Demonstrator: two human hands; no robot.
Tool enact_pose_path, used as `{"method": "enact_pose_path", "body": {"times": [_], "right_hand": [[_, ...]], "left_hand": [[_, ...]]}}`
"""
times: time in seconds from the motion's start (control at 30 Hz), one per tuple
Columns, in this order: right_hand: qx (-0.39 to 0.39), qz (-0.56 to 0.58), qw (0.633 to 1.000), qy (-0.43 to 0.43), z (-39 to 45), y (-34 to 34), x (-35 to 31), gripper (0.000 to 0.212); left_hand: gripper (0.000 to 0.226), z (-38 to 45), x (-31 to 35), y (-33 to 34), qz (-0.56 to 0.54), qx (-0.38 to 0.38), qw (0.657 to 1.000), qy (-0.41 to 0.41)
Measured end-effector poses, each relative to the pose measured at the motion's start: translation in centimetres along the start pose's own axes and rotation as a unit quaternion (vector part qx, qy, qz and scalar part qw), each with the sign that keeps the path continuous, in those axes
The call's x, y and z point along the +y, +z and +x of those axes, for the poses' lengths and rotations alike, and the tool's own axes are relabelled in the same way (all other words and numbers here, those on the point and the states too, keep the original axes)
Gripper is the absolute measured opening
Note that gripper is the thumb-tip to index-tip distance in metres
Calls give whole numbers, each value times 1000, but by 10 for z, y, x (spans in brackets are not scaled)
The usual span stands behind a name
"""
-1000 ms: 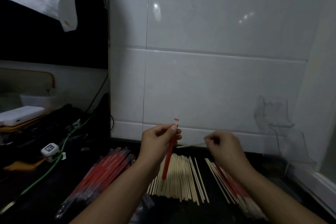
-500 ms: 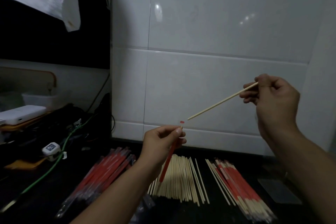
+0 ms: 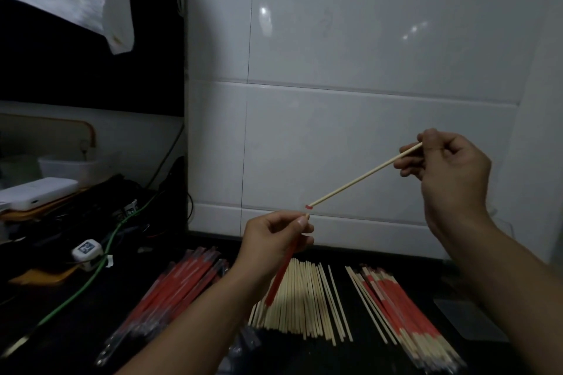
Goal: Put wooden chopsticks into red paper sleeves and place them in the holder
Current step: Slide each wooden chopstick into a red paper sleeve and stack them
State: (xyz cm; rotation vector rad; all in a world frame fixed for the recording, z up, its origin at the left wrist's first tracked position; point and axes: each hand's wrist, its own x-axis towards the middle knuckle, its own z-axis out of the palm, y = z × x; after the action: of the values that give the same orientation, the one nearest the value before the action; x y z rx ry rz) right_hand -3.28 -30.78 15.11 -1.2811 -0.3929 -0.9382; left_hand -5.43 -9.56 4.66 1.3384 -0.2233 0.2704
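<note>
Wooden and pale, the single thin chopstick (image 3: 365, 176) sits pinched at its upper end between the thumb and curled fingers of our right hand (image 3: 447, 167), slanting down and to the left until its free tip reaches just beside the mouth of the narrow red paper sleeve (image 3: 281, 271). Our left hand (image 3: 275, 237) pinches that sleeve near its top between thumb and forefinger, and the rest of the sleeve hangs down over the counter. The tip looks to be at the opening, not yet inside, though the mouth is too small for us to be sure. To do this well, we judge that we should keep the sleeve mouth held lightly so it stays open, line the stick up with the sleeve's length, and slide it in gently so the thin paper does not buckle or tear. Below our hands, on the dark countertop (image 3: 76, 329), lies the loose pile of bare wooden chopsticks (image 3: 307, 301); to its right is the row of chopsticks already in red sleeves (image 3: 396, 310), and to its left a bundle of red sleeves in clear wrap (image 3: 170, 292). We cannot make out the holder with any certainty. A small white device with a dark square label (image 3: 86, 250) sits at far left, its marking unreadable; no other writing is legible.
</note>
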Motion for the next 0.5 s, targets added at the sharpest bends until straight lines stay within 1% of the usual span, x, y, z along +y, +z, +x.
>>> {"method": "enact_pose_path", "body": {"times": [0.17,0.5], "right_hand": [[-2,-6,1000,1,-1,-1,0,19],[-4,-6,1000,-8,1,2,1,19]], "left_hand": [[15,1,-2,2,0,4,1000,6],[8,5,-2,-1,-10,4,1000,2]]}}
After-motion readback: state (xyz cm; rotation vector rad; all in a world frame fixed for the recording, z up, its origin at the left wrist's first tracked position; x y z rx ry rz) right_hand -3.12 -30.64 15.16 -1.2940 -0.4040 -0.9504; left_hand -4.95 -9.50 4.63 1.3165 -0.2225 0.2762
